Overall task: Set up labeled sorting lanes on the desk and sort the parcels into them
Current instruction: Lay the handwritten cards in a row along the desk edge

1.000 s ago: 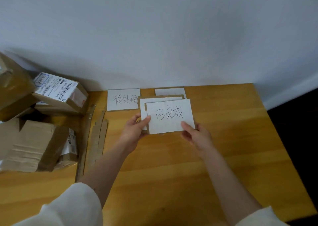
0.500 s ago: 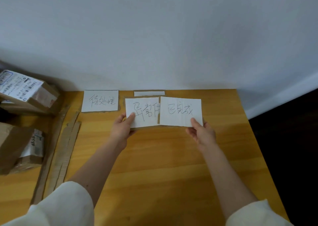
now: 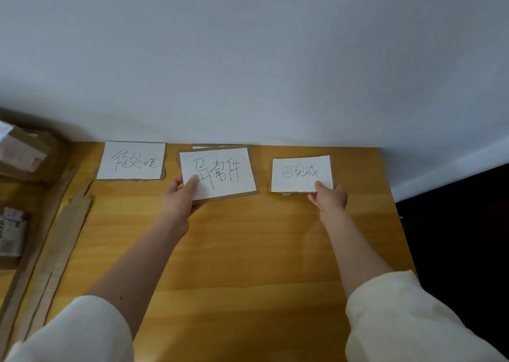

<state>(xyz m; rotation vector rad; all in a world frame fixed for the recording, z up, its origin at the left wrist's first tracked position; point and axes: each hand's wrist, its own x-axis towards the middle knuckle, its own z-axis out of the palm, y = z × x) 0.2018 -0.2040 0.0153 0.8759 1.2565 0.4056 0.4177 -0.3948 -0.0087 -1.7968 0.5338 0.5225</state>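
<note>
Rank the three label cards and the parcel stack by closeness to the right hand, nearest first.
1. Right card, pinched at its near edge by the right hand.
2. Middle card, to the left, in the left hand.
3. Left card, further left by the wall.
4. Parcel stack, at the far left edge.

Soft, even, slightly dim light; faint shadows along the wall [image 3: 248, 58], wide-angle bending and blur at edges.

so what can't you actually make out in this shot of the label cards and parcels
- Head view: parcels cut off by the left edge and blurred; their labels are unreadable.
- Card behind the middle card: only a sliver shows, writing hidden.
- Left hand and right hand: fingers under the cards hidden; the right card may not lie flat.
</note>
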